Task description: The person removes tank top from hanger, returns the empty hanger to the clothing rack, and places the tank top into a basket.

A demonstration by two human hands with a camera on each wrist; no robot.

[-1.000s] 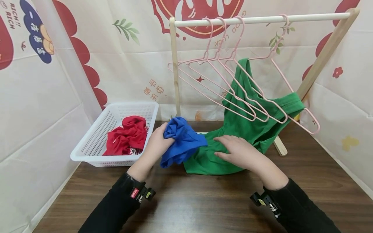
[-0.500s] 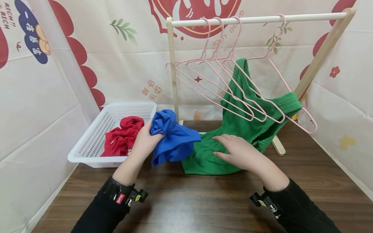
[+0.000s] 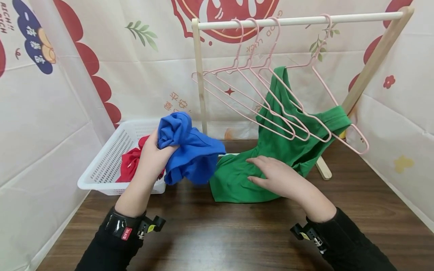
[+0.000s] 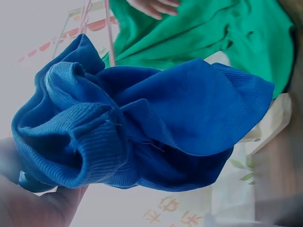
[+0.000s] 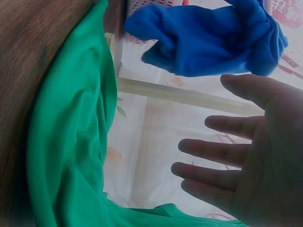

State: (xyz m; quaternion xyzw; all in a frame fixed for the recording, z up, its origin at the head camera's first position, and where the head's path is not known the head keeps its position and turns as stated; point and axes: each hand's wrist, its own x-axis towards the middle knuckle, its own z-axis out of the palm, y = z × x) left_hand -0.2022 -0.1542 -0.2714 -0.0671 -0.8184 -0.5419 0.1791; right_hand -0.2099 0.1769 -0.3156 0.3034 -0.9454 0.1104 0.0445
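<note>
My left hand (image 3: 152, 154) grips a bunched blue garment (image 3: 193, 150) and holds it up in front of the basket's right side. In the left wrist view the blue garment (image 4: 142, 123) shows ribbed edges, its bulk drooping away from the thumb. A green sleeveless top (image 3: 281, 139) hangs by its straps from a pink hanger (image 3: 325, 82), its lower part lying on the table. Over that lower part hovers my right hand (image 3: 276, 173), fingers extended. The right wrist view shows the same right hand (image 5: 255, 146) with spread fingers and nothing in them.
A white perforated basket (image 3: 91, 180) at the left holds red clothing (image 3: 130, 163), partly hidden by my left arm. Several pink hangers hang from the white rail (image 3: 298, 23) of a wooden-legged rack. Printed cloth walls surround the brown table (image 3: 217, 233).
My left hand has moved left and upward with the blue garment, which now covers part of the basket. My right hand has stayed nearly in place over the green top.
</note>
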